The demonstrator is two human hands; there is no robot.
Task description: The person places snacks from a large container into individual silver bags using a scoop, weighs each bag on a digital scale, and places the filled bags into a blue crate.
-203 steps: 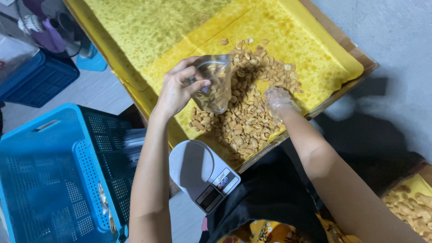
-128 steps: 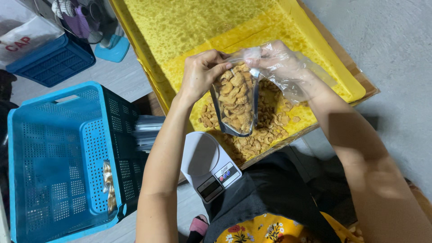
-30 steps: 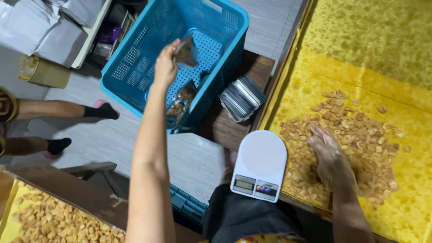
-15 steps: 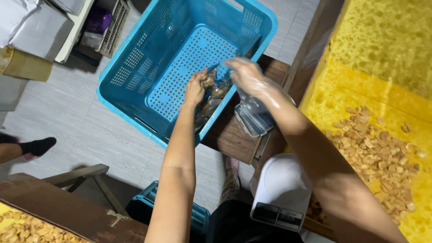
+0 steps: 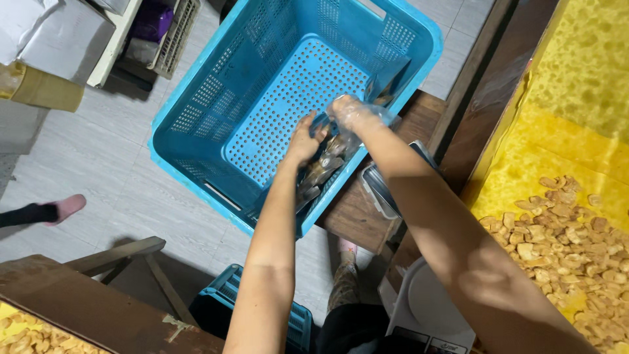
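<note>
Head view, looking down. Landmark: blue perforated plastic crate [image 5: 288, 98], resting partly on a dark wooden worktop [image 5: 357, 210].

Left hand [image 5: 303, 139] is inside the crate, at its near right corner, fingers curled around the upper part of a clear plastic bag of fried snack pieces [image 5: 322, 169]. The bag leans against the crate's near right wall, contents brownish; the exact kind of snack is hard to tell through the film.

Right hand [image 5: 350, 113], covered by a thin clear plastic glove, is just right of the left hand, over the crate's right rim. Its fingers are closed down on the bag's top edge, though the glove film blurs the contact somewhat.

A second filled bag [image 5: 388, 80] stands against the crate's far right wall.

Right of the crate, on the worktop: a stack of empty clear bags [image 5: 379, 190], touching the right forearm's shadow side. Below it, a white kitchen scale [image 5: 429, 308]. Further right, a yellow cloth [image 5: 583, 98] carrying a heap of loose fried pieces [image 5: 570, 229].

Left of the crate, on the tiled floor [image 5: 98, 177]: another person's foot in a pink slipper [image 5: 65, 206].
</note>
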